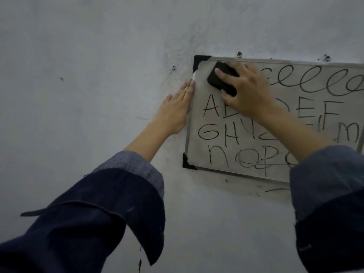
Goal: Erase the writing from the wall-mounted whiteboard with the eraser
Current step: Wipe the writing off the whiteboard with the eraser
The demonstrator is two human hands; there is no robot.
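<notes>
A small whiteboard (199,150) with a metal frame and black corner caps hangs on the wall at the right. It bears black writing (211,107): a row of loops on top, then rows of letters. My right hand (248,93) grips a black eraser (220,79) and presses it on the board's upper left part. There the surface is blank. My left hand (175,111) lies flat with straight fingers on the wall against the board's left edge.
The wall (98,95) is pale grey with smudges. A screw (173,67) sits left of the board, and a nail (239,54) sits above its top edge. Black marker streaks (275,190) mark the wall below the board.
</notes>
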